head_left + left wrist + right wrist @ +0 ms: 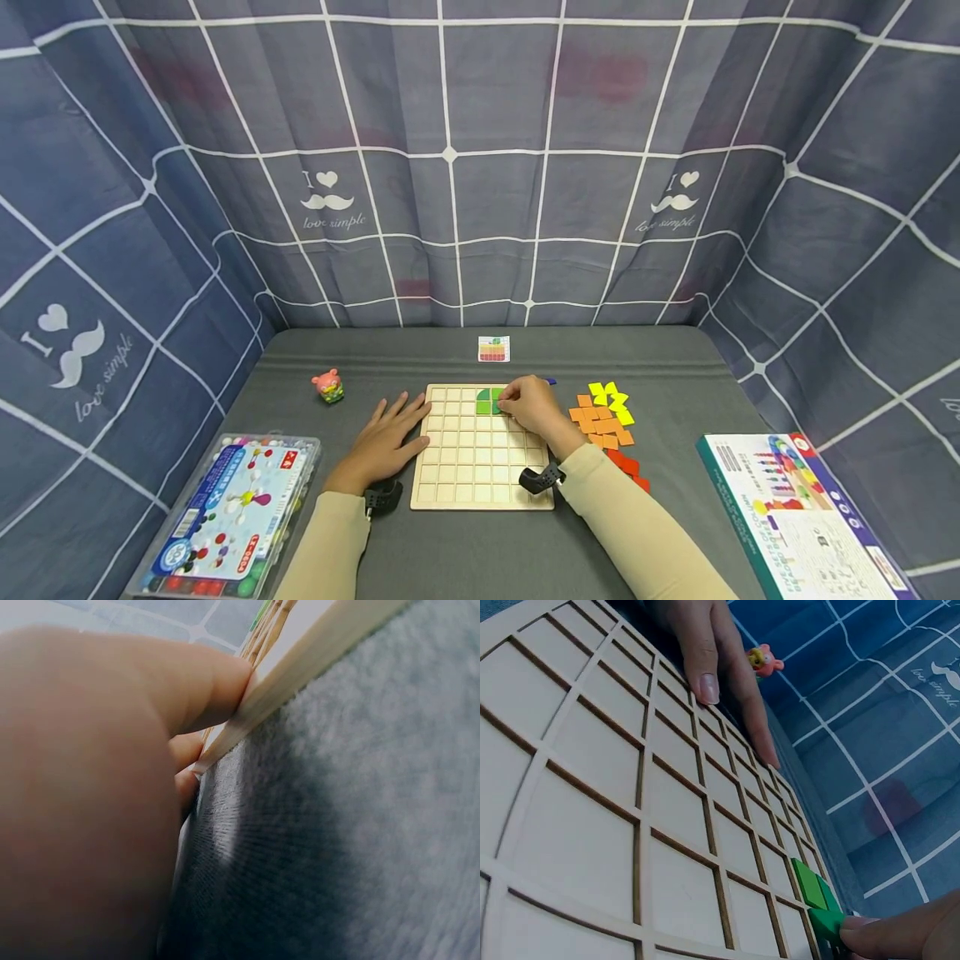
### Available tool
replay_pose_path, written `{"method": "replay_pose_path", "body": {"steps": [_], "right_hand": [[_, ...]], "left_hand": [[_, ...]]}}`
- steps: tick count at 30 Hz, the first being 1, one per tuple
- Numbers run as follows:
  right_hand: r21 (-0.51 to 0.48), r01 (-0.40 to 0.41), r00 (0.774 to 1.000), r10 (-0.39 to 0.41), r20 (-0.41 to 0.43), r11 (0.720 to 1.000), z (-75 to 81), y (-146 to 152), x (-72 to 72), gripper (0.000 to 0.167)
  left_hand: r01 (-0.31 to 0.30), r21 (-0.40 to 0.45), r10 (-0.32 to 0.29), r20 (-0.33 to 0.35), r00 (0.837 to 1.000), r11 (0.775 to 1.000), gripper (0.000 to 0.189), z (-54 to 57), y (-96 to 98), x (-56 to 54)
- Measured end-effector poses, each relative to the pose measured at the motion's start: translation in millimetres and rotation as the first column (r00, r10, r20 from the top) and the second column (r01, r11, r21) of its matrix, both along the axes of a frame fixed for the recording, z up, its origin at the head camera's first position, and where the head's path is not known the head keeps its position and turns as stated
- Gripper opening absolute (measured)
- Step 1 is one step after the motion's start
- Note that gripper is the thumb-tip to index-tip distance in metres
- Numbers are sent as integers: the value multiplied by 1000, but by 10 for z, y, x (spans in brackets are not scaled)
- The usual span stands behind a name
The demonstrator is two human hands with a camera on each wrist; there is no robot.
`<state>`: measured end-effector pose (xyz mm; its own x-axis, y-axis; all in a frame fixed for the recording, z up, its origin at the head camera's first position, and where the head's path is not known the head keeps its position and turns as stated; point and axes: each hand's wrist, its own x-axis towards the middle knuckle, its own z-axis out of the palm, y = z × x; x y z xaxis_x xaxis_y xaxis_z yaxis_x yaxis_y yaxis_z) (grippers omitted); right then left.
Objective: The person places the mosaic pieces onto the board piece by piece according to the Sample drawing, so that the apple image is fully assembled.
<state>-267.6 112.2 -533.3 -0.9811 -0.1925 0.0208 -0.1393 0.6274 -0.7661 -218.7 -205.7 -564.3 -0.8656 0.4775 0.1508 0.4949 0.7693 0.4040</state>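
The right hand (531,405) pinches 1 green tile (826,924) at its fingertips, on the board (480,475) beneath it; the left hand (386,442), fingers spread, touches the board's edge. Orange tiles (600,423) lie just right of the right hand.

A pink-headed figurine (327,386) is standing on the grey tabletop (465,554), while a clear plastic case (225,512) is lying in front of it and to its left, a white-faced box (802,517) is lying well apart to its right, and a blue-grey curtain (495,200) (printed with hearts and moustaches) is hanging behind it.
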Motion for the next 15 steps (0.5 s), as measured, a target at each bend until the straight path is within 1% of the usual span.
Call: {"method": "replay_pose_path", "body": {"steps": [8, 15], "right_hand": [[24, 10, 999, -9, -43, 1000, -23, -39, 41, 5], [55, 24, 998, -20, -64, 998, -61, -59, 59, 5]], "left_hand": [[11, 22, -11, -19, 1000, 1000, 65, -31, -14, 7], [14, 20, -14, -13, 1000, 1000, 66, -56, -25, -8]]}}
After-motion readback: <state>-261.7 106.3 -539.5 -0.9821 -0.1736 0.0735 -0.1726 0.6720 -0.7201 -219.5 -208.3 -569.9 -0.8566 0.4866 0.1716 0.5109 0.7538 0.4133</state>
